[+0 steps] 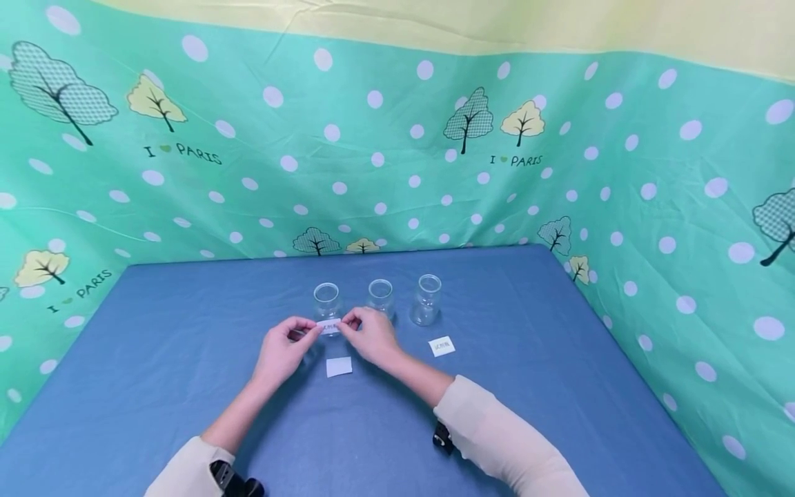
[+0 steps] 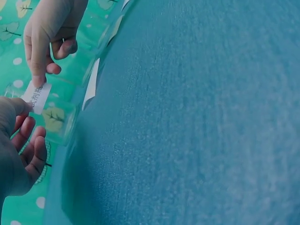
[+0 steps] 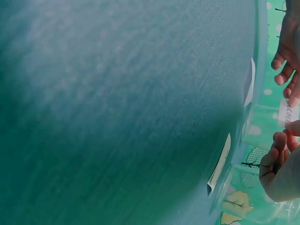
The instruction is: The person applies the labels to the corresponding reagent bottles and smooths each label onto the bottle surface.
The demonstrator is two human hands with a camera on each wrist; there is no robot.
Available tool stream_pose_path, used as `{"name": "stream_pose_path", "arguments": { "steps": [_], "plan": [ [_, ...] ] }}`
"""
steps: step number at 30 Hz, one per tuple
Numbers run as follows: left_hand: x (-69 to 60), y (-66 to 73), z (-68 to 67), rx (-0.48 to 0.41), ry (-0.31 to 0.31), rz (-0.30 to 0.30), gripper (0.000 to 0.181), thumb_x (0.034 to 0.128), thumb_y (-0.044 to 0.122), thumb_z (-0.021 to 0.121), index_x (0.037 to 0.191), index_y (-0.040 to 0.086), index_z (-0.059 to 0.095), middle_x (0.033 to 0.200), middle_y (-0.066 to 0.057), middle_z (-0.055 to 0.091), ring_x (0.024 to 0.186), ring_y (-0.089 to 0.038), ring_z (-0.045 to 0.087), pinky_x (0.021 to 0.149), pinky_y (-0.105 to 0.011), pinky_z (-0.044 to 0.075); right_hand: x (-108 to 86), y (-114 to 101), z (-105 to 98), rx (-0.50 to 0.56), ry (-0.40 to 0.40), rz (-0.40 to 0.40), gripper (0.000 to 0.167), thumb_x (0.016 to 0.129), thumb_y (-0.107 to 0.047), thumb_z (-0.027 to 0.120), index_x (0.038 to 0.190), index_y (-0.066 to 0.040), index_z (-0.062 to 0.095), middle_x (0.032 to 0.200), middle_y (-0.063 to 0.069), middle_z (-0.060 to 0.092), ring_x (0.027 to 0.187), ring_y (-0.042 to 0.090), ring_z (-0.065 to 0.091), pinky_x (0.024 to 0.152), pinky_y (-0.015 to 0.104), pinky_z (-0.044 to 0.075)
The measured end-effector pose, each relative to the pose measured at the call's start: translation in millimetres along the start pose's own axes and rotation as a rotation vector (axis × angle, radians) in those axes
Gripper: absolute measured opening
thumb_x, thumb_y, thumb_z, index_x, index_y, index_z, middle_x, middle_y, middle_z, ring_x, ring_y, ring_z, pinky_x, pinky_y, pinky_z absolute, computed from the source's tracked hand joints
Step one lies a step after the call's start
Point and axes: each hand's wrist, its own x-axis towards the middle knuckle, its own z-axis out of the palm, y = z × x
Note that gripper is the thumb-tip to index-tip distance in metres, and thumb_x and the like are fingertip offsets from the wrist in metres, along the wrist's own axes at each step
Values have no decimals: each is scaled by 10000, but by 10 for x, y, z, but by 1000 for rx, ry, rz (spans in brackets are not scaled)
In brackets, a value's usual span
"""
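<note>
Between the fingertips of both hands is a small white label (image 1: 329, 326) with dark printed characters, held in front of the leftmost glass jar (image 1: 326, 298). My left hand (image 1: 284, 348) pinches its left end with thumb and forefinger. At the other end, my right hand (image 1: 375, 338) pinches it likewise. The left wrist view shows the label (image 2: 37, 97) lying over the clear jar wall (image 2: 63, 123); whether it is stuck there I cannot tell. The right wrist view shows the same label (image 3: 284, 115) between the hands.
Two more glass jars, a middle one (image 1: 381, 291) and a right one (image 1: 426, 304), stand in a row on the blue table (image 1: 497, 414). A blank white paper piece (image 1: 339, 366) and a printed label (image 1: 442, 346) lie in front. Behind hangs a green dotted curtain (image 1: 348, 166).
</note>
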Motion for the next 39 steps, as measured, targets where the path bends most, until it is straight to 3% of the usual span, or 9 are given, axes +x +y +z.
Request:
{"name": "stream_pose_path", "arguments": {
  "steps": [24, 31, 39],
  "plan": [
    [66, -73, 25, 2, 35, 45, 212, 855, 256, 683, 929, 57, 686, 876, -113, 680, 661, -1, 559, 527, -184, 464, 11, -28, 95, -97, 66, 34, 127, 861, -281, 654, 867, -162, 699, 642, -75, 546, 537, 13, 416, 510, 150, 331],
    [63, -69, 15, 33, 45, 54, 214, 852, 261, 686, 931, 62, 691, 950, -105, 644, 781, -145, 608, 591, -173, 474, 8, -45, 98, -119, 67, 41, 143, 868, -301, 649, 873, -165, 694, 636, -79, 545, 546, 19, 437, 517, 155, 339],
    [79, -70, 27, 11, 77, 98, 181, 835, 213, 707, 904, 46, 700, 1065, -107, 653, 880, -223, 641, 826, -402, 517, -10, -72, 98, -162, 87, 33, 152, 869, -311, 648, 876, -164, 688, 644, -82, 557, 571, 25, 474, 527, 161, 359]
  ]
}}
